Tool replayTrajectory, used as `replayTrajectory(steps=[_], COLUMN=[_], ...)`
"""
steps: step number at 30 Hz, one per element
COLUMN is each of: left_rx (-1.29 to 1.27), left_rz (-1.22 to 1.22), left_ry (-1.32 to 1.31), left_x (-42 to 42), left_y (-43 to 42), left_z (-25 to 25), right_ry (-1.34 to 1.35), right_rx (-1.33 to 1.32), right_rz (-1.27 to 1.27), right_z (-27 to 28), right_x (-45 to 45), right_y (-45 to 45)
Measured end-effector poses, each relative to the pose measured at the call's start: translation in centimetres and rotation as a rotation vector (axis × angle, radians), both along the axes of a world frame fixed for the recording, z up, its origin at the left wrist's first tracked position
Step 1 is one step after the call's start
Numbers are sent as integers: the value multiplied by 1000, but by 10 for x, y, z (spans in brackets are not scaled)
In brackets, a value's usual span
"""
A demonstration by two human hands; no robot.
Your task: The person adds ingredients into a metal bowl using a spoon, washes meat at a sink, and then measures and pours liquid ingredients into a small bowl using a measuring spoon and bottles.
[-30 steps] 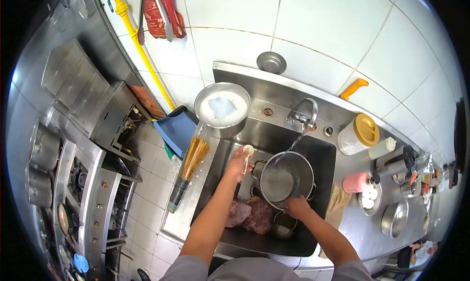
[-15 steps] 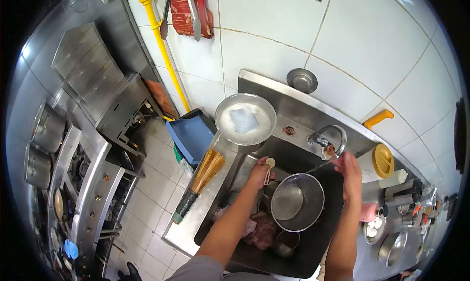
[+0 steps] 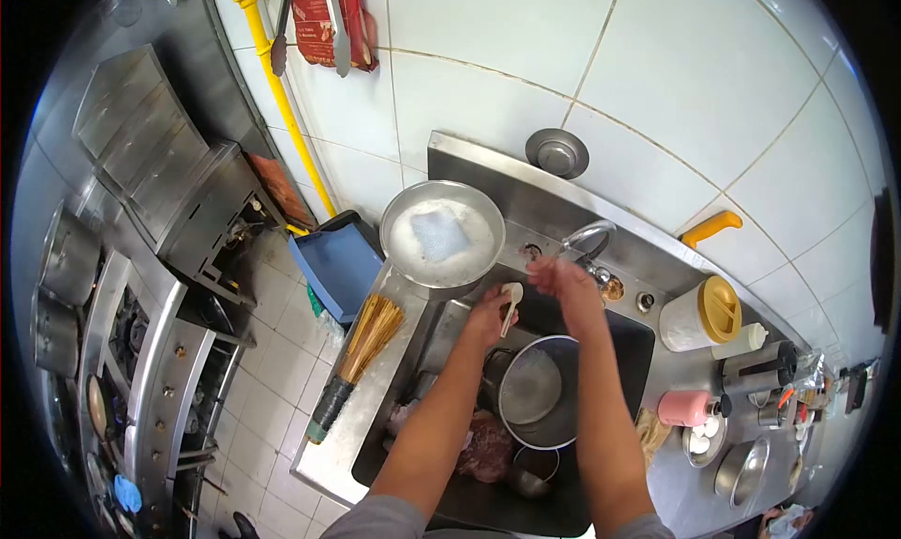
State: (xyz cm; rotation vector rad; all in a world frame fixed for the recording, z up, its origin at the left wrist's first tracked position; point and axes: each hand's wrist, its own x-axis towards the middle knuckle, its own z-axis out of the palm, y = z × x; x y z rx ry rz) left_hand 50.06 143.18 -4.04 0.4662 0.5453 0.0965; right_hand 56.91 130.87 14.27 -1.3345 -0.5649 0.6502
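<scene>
My left hand (image 3: 485, 319) grips a small cream-coloured scoop (image 3: 512, 293) by its handle, above the left part of the dark sink (image 3: 623, 365). Just under the curved spout of the faucet (image 3: 597, 228) is my right hand (image 3: 572, 295), fingers apart and slightly blurred, holding nothing visible; whether it touches the spout I cannot tell. Beneath my forearms a metal pot (image 3: 563, 417) stands in the sink, partly covered by the right arm. Raw-looking reddish meat (image 3: 488, 448) and a small metal cup (image 3: 531, 485) lie near it.
A basin (image 3: 391, 216) of suds with a blue cloth (image 3: 440, 236) sits on the sink's corner. A straw brush (image 3: 366, 346) lies on the left ledge. To the right are a yellow-lidded tub (image 3: 690, 319), a pink bottle (image 3: 684, 408) and a bowl of eggs (image 3: 702, 438). Stoves line the left.
My right hand has moved left from the faucet's right side, and the spout has swung left. The scoop in my left hand has tilted and risen slightly. The water stream over the pot no longer shows.
</scene>
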Motion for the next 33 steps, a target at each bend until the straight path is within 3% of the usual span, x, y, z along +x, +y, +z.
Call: replayTrajectory(steps=[2, 5, 6, 8, 10, 12, 13, 15, 16, 18, 19, 22, 24, 25, 27, 28, 30, 33], left_rx=[-22, 105, 186, 266, 317, 317, 316, 376, 434, 400, 365, 441, 442, 442, 405, 355, 313, 235], left_rz=[6, -25, 13, 58, -79, -130, -186, -184, -191, -145, -104, -93, -79, -62, -41, -22, -22, -16], left_ry=[-13, -38, 6, 53, 26, -37, -99, -96, -91, -62, -32, 130, 143, 151, 116, 82, 120, 196], left_x=[-1, -2, -4, -8, -12, -9, -8, -4, -4, -7, -9, -16, -31, -38, -52, -59, -79, -101], left_y=[1, 4, 1, 1, 3, 6, 7, 1, -1, -4, -6, -5, -10, -9, -6, -4, 3, 14], left_z=[-4, -5, 9, 21, 23, 21, 17, 10, 11, 15, 13, -2, 5, 5, -5, -5, 6, 3], right_ry=[-17, -45, -26, -18, -14, -176, -182, -449, -453, -844, -843, -913, -1214, -1214, -946, -948, -1239, -1316], right_rx=[-333, -388, -284, -260, -238, -525, -523, -539, -537, -347, -345, -231, -451, -441, -895, -886, -1136, -895], right_rz=[-188, -215, -253, -276, -296, -240, -234, -212, -207, -274, -272, -162, -184, -186, -107, -105, 331, 422], right_z=[-49, -111, -117, -105, -77, -44, -34, -18, -7, 14, 19, 25, 3, -5, -20, -24, -31, -106], right_x=[-7, -12, -16, -16, -19, -23, -26, -35, -41, -50, -49, -40, -28, -21, -10, -4, 18, 85], right_y=[-1, -1, 3, 12, 23, 33, 38, 49, 56, 75, 89, 133, 161, 174, 201, 210, 218, 221])
